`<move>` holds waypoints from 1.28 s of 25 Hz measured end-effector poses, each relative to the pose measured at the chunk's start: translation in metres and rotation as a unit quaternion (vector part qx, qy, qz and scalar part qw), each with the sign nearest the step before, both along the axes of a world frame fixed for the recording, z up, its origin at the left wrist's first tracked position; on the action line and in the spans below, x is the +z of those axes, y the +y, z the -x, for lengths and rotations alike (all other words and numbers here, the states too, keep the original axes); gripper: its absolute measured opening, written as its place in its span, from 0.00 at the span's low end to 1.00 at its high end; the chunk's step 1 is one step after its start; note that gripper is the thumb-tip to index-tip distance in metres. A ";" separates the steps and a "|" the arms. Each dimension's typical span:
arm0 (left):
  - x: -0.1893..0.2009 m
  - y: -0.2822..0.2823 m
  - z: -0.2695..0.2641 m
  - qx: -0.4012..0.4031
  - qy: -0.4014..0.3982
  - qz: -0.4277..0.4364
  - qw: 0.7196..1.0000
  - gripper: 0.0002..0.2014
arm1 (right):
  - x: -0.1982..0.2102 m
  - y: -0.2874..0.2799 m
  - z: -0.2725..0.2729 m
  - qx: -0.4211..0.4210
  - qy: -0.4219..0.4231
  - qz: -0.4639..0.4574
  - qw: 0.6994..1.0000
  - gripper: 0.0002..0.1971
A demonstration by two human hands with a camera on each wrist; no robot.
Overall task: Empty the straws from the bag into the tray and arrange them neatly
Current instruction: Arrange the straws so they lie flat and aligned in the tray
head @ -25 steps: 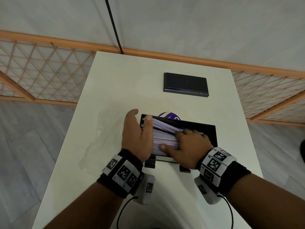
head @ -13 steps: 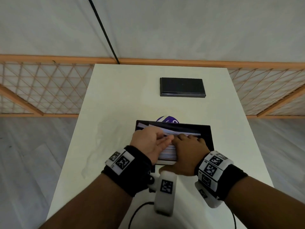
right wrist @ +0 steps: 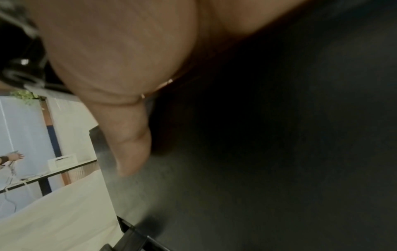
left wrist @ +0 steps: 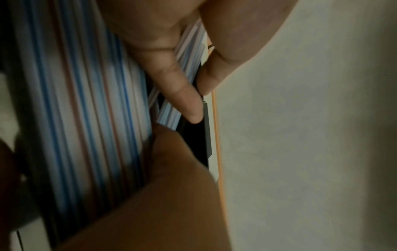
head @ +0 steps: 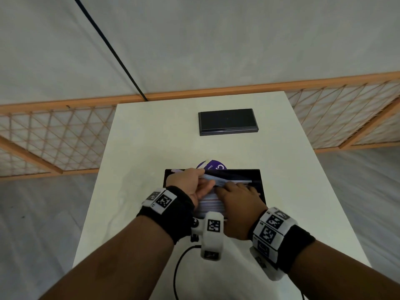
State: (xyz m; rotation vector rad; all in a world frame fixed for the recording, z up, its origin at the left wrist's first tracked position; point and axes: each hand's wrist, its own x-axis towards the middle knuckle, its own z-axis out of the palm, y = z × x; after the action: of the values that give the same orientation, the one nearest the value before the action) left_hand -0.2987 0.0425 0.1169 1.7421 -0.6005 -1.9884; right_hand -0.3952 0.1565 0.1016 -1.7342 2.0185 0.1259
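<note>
Straws (head: 211, 205): long axis left-right, lying in tray (head: 260, 182) under both hands.
Left hand (head: 190, 186): fingers and thumb pinching a few straws.
Right hand (head: 240, 200): flat, pressing straws.

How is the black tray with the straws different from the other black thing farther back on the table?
The tray near the hands is open and holds straws; the far black slab shows a closed flat top, bare. Hands reach into the tray; nothing touches the slab. Both are black, rectangular, on the white table.
</note>
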 end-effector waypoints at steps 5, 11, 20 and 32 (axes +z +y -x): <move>0.001 0.006 0.000 -0.002 -0.037 0.058 0.998 0.05 | 0.002 0.004 0.007 -0.005 -0.034 0.028 0.999 0.46; 0.027 0.017 -0.026 -0.038 -0.064 0.220 0.973 0.09 | 0.020 0.001 0.015 -0.091 -0.136 0.160 0.973 0.38; 0.070 0.025 -0.061 -0.153 0.028 0.293 0.943 0.08 | 0.038 -0.043 -0.016 -0.021 -0.111 0.191 0.975 0.24; 0.031 0.017 -0.074 -0.171 -0.045 0.488 0.854 0.31 | 0.065 -0.037 -0.044 0.035 0.058 0.045 0.997 0.12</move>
State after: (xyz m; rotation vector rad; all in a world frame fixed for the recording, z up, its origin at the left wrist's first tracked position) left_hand -0.2248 0.0598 0.1478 1.1025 -1.6828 -1.3298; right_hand -0.3514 0.1198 0.1665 -1.8947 2.0745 0.1648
